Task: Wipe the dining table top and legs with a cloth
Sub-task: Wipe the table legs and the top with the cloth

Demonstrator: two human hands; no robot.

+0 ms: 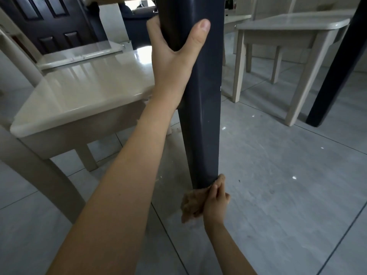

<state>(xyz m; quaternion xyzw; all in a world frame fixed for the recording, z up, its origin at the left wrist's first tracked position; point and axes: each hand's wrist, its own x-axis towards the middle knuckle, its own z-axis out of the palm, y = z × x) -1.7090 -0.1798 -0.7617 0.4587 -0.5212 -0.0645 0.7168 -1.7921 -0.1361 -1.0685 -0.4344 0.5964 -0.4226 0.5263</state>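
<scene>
- The dark table leg (200,116) runs out past the upper edge of the view, so where it joins the top cannot be seen; its foot is covered by the cloth (191,206) and fingers.
- The left hand (174,56) clasps the leg high up. The thumb lies flat across the front, while the fingers curl round the far side, with only their edge showing.
- The right hand (217,203) is clenched round the cloth at the base of the leg, just above the floor (278,175). The fingers are bunched and blurred, so the exact grip is hard to read.
- The cloth is tan, crumpled and soft-edged, pressed against the leg's lowest part.
- The leg is a smooth, rounded, near-black column with a dull sheen and faint streaks.
- A second dark leg (337,76) slants at the right, its top cut off.
- Two cream chairs, the left chair (79,92) and the right chair (288,26), have glossy seats and squared legs.
- The floor is grey matte tile with thin dark joints and pale specks.
</scene>
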